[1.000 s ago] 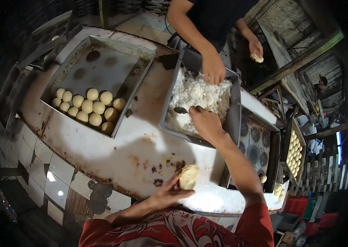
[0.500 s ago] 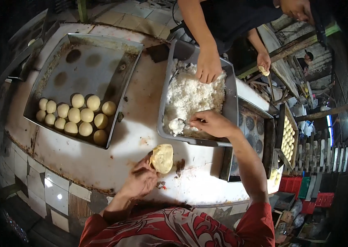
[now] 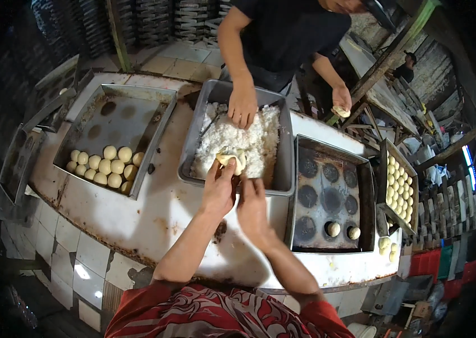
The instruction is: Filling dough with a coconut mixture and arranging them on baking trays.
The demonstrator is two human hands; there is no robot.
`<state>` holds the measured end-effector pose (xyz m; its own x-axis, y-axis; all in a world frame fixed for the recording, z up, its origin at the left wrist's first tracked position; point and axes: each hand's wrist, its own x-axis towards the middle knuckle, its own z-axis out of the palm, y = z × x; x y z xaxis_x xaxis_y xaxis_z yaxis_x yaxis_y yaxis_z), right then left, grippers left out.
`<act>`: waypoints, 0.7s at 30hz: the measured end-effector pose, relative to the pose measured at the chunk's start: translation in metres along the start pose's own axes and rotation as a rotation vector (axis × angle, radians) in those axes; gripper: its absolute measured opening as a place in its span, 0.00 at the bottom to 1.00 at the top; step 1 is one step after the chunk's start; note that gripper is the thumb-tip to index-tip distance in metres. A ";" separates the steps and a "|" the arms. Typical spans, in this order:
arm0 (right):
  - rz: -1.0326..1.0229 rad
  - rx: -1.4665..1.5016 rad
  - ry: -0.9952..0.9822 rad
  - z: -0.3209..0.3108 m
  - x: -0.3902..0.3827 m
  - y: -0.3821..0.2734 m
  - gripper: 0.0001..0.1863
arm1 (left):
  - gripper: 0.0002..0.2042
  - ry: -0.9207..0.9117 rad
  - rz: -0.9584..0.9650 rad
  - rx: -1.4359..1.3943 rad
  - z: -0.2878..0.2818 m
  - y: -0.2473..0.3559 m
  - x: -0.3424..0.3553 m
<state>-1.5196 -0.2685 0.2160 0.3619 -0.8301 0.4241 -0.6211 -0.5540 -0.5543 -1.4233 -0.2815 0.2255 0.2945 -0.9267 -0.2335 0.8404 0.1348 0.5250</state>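
Observation:
My left hand (image 3: 218, 188) grips a flattened, cupped piece of pale dough (image 3: 231, 164) over the near end of a grey plastic bin (image 3: 186, 169) of white shredded filling (image 3: 263, 138). Just right of it, my right hand (image 3: 253, 208) is blurred, its fingers curled beside the dough; whatever they hold is hidden. A co-worker's hand (image 3: 242, 107) reaches into the filling from the far side. Their other hand (image 3: 341, 100) holds a piece of dough out to the right.
A metal tray (image 3: 131, 121) of dough balls lies left on the stained table (image 3: 97, 208). Right are a darkened tray (image 3: 328, 236) with two balls and an angled tray (image 3: 401, 191) packed with balls. A wooden post (image 3: 387, 56) and a distant person (image 3: 404, 70) are behind.
My left hand has risen with the dough from the table's near side to over the bin. My right hand has drawn back from the filling, where it held a spoon.

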 end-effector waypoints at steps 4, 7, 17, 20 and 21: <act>0.111 0.154 0.070 -0.013 -0.022 0.007 0.25 | 0.16 0.090 0.301 0.225 0.007 -0.028 0.022; 0.101 0.142 0.227 -0.027 -0.037 0.031 0.24 | 0.23 0.239 0.544 0.429 0.022 -0.023 0.047; -0.080 -0.113 -0.049 -0.053 -0.208 0.088 0.22 | 0.34 0.141 0.230 1.166 0.004 0.001 -0.099; 0.084 0.178 -0.129 -0.088 -0.183 0.040 0.18 | 0.38 -0.135 -0.173 1.361 -0.050 -0.027 -0.176; 0.358 0.554 -0.293 -0.100 -0.184 0.026 0.16 | 0.39 -0.344 -0.217 1.375 -0.053 -0.037 -0.199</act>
<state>-1.6719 -0.1237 0.1950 0.4221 -0.9064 -0.0184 -0.3208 -0.1303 -0.9382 -1.4889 -0.0834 0.2089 -0.0703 -0.9486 -0.3086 -0.3048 -0.2741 0.9121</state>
